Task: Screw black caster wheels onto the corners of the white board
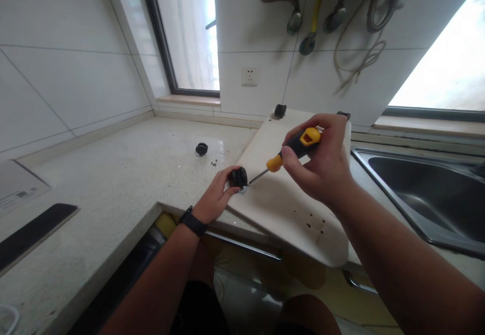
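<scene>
My left hand is closed around a black caster wheel at the near left corner of a white board. A bit of the caster's metal plate shows under my fingertips. In my right hand is a screwdriver with a black and yellow handle, its shaft slanting down to the left. The tip meets the caster's plate or lies just beside it; I cannot tell which. Another caster stands at the board's far left corner, and one more shows partly behind my right hand. Several holes mark the near right corner.
A loose black caster lies on the speckled counter, with small screws near it. To the right is a steel sink. Hoses hang on the wall above a socket. A drawer handle runs below the counter's edge.
</scene>
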The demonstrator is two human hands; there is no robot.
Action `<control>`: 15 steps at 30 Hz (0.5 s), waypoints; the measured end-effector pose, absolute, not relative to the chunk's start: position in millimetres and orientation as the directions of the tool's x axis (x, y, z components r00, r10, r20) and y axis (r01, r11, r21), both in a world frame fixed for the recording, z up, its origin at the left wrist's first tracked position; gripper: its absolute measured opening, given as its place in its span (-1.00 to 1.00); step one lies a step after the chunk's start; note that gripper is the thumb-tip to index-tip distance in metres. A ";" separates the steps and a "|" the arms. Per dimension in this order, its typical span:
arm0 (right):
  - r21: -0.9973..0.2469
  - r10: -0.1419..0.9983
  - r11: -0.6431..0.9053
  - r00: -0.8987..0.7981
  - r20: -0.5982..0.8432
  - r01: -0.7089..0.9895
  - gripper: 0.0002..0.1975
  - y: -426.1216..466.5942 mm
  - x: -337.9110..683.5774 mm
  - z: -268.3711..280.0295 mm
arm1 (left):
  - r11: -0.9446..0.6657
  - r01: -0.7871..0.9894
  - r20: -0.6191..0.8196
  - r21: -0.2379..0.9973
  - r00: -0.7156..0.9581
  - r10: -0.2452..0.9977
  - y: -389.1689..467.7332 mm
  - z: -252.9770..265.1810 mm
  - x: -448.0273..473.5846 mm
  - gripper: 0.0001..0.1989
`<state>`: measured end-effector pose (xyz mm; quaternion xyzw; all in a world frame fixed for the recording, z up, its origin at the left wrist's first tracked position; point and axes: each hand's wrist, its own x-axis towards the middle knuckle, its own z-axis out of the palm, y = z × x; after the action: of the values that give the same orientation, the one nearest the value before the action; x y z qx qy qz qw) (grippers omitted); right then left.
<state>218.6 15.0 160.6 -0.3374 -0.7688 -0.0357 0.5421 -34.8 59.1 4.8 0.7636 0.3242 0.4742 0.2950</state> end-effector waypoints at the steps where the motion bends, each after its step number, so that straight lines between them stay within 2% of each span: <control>1: -0.308 0.485 0.766 -0.193 0.853 0.565 -0.55 15.7 216.2 161.6 | -0.613 0.208 0.531 0.762 0.341 0.776 59.3 4.5 -34.6 -0.48; 10: -0.268 0.548 0.730 -0.303 0.780 0.629 -0.61 17.0 206.8 169.3 | -0.591 0.183 0.524 0.785 0.313 0.792 57.6 7.3 -33.7 -0.46; 13: -0.191 0.597 0.689 -0.398 0.697 0.699 -0.63 10.3 200.7 184.4 | -0.585 0.166 0.526 0.794 0.295 0.798 56.6 8.5 -32.8 -0.46; 15: -0.159 0.643 0.673 -0.466 0.608 0.722 -0.56 4.2 196.0 197.7 | -0.582 0.153 0.527 0.799 0.288 0.799 56.3 8.8 -32.1 -0.46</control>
<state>196.0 4.2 197.7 -0.3999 -0.8539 -0.0603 0.3275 -32.1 56.3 8.8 0.7350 0.3241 0.5007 0.3226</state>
